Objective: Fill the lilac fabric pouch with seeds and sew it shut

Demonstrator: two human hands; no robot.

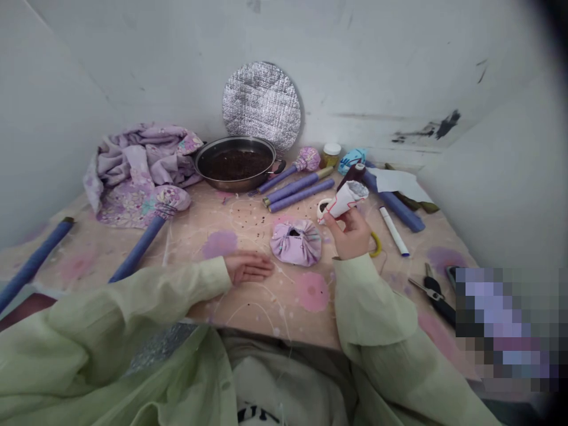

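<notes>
Here's the cloth pouch (296, 251), gathered at the top around a small dark opening, sitting on the table (261, 307); just right of it, the right hand (350, 235) has a paper cone (344, 202) pinched between thumb and fingers, wide mouth up, narrow end slanting down and left; the left hand (251, 267) lies just left of the pouch, fingers stretched out, holding nothing; this looks like the cone-handling step, with cone and pouch apart; the next move, I'd judge, calls for a steady tilt and a light pinch, since paper crushes easily, with the free hand best placed to steady the cloth; beyond the pouch, dark crumbs (258, 218) dot the table; farther back, a pan (233, 185) holds dark loose stuff; right of the pouch lies a marker (393, 231).
</notes>
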